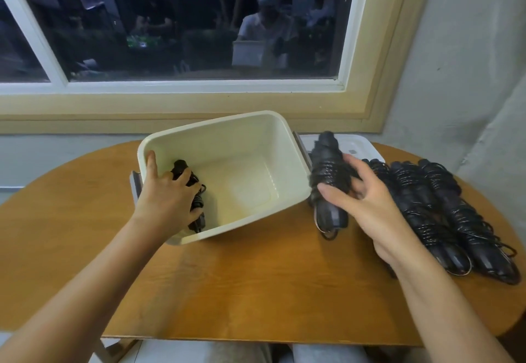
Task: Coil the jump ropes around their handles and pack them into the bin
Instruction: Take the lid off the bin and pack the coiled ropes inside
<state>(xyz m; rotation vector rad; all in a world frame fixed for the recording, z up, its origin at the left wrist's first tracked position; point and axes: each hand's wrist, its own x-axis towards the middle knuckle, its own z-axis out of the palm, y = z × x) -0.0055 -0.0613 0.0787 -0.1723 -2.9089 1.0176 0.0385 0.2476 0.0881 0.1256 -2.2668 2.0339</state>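
- Head view: a cream bin (227,132) sits skewed on the round wooden table (242,277), toward the table's far edge under the window (182,21), its near corner turned toward the person.
- The left hand (168,197) reaches over the bin's left rim, its fingers closed around a coiled jump rope (196,200) that lies low against the bin's left wall. The thumb rests on the rim.
- The right hand (361,195) is curled over a second coiled rope (327,186), just beside the bin's right wall. Its fingers wrap the middle of the bundle, but whether it is lifted off the table I cannot tell.
- More coiled ropes (444,212) lie side by side near the table's right edge, touching one another, with loose loops straying from their near ends.
- A white lid (353,146) lies flat behind them, at the far right of the table.
- Handling, as a judgement: each bundle looks light, with stiff handles inside and a thin, springy cord wound over them. The cord looks smooth and likely to slip loose at the ends.
- The best hold is around the wound middle, pressing the turns against the handles so that nothing unwinds. Picking a bundle up by a stray loop would likely let the turns pull out.
- The bin holds one rope so far, so the packing is at an early stage.
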